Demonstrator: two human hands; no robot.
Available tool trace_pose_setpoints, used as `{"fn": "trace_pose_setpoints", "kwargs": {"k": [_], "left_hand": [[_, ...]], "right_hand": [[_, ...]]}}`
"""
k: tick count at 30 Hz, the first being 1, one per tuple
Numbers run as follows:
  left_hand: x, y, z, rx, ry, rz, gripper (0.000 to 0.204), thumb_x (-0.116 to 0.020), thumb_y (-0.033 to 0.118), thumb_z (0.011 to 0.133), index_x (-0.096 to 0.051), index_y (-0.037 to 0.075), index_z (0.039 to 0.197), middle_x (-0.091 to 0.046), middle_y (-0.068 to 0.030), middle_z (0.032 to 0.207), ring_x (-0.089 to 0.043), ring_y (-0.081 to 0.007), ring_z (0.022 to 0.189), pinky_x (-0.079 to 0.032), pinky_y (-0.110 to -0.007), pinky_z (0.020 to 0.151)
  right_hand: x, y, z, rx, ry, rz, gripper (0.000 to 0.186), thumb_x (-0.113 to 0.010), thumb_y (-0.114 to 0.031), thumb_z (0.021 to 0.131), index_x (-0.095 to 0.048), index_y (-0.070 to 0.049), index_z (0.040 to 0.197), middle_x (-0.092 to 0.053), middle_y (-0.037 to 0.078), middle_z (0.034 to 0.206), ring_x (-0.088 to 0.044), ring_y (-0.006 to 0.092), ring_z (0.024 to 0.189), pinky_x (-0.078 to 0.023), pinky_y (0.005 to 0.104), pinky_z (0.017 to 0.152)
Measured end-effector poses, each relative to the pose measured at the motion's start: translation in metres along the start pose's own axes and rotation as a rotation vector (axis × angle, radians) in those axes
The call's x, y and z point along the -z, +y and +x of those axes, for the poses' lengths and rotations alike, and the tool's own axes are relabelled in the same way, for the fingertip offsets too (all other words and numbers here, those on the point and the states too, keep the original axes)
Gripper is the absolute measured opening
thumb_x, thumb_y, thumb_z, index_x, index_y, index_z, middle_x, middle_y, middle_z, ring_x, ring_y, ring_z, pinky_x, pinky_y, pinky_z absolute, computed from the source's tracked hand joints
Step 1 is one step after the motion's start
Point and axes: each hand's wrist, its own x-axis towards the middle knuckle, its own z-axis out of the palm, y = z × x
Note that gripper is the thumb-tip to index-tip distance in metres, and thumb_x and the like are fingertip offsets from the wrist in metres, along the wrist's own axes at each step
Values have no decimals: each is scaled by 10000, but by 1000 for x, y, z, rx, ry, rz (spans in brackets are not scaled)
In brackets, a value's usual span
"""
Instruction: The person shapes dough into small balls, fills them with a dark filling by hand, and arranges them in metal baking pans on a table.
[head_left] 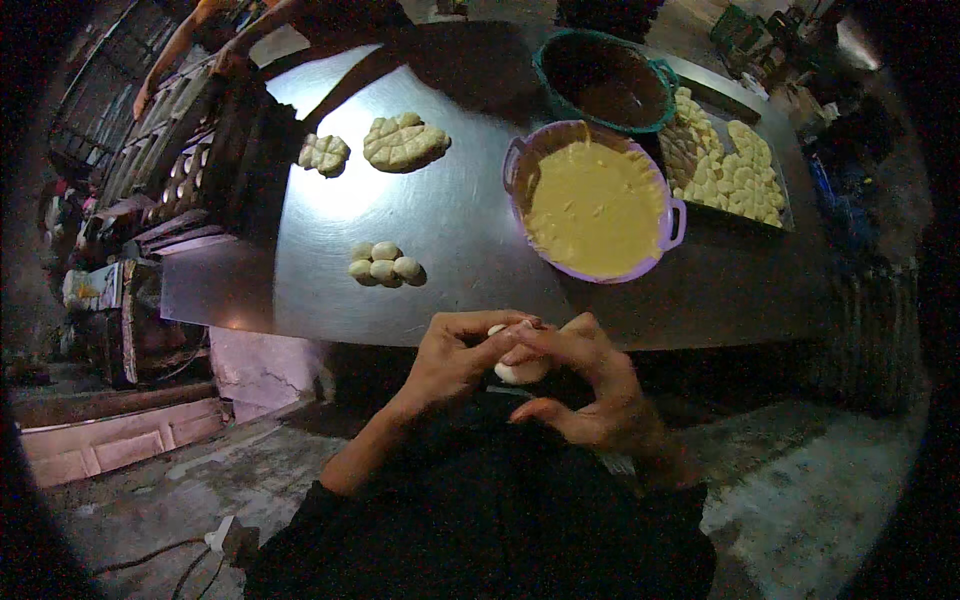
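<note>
Just off the table's near edge, my left hand [450, 352] pinches a small pale piece of dough [508, 374]. My right hand [600, 392] curls over the same piece from the right, its fingers against it and its thumb lower down. The fingers partly hide the dough. Ahead and to the left, several smooth dough balls [383, 270] sit in a tight cluster on the metal table [460, 220]. A purple two-handled basin [514, 200] stands ahead to the right, filled with thick yellow cream or batter [600, 205].
Two flattened dough pieces, a large one [402, 143] and a smaller one [325, 155], lie farther back. A green-rimmed basin [660, 125] and a tray of dough pieces [748, 170] stand at the far right. Another person's arm [240, 45] reaches toward a rack [185, 120] at far left.
</note>
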Motion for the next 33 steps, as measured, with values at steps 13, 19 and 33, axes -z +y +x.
{"fn": "trace_pose_setpoints", "kwargs": {"k": [13,19,33], "left_hand": [[58,-101,4,-160,361,92,307,-654,304,926,-705,18,1026,-610,-22,912,-564,-104,803,-453,-249,685],[145,-146,12,-334,540,162,356,-703,194,886,-624,81,1214,-587,-62,1032,-583,-147,820,-475,-304,703],[328,-175,65,-406,128,660,601,-579,76,834,-416,85,1412,-481,-141,1376,-449,-354,1243,-356,-424,1085]], "right_hand": [[-95,84,37,-545,-27,98,526,-828,-160,750,-522,-59,1165,-629,51,1021,-565,151,856,-485,309,778],[-137,168,97,-657,-180,37,420,-776,-56,768,-550,-48,1122,-636,60,969,-621,181,878,-503,324,787],[-218,219,182,3,-362,-828,623,-714,-288,788,-516,-208,1373,-477,147,1346,-481,363,1159,-380,474,981]]}}
